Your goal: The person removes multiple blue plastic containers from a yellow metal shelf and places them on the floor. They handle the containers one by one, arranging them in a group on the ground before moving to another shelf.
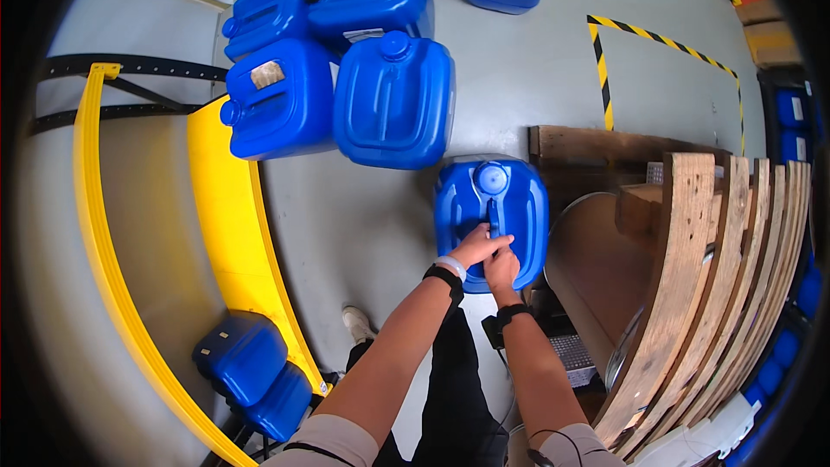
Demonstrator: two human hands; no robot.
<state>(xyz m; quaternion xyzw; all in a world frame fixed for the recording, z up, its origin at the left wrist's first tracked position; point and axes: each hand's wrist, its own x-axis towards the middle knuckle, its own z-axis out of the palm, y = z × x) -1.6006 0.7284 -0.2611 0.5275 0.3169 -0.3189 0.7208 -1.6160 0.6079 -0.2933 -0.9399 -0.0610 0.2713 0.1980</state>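
A blue plastic jerrycan (532, 207) stands upright in front of me, its round cap (492, 177) at the far side of its top. My left hand (477, 247) is closed around the moulded handle, coming in from the left. Just nearer to me, my right hand (501, 269) is closed on the same handle, close against the left one. The grip itself is mostly hidden under my fingers. Both wrists wear dark bands, and the left has a pale one as well. Beyond stands another blue jerrycan (395, 112), capped, apart from my hands.
More blue jerrycans (285, 104) crowd the far left. Wooden pallets (683, 294) stand on edge at the right, beside a large brown drum-like roll (596, 259). Yellow racking (220, 207) runs along the left. Black-and-yellow tape (601, 69) marks the grey floor (519, 78).
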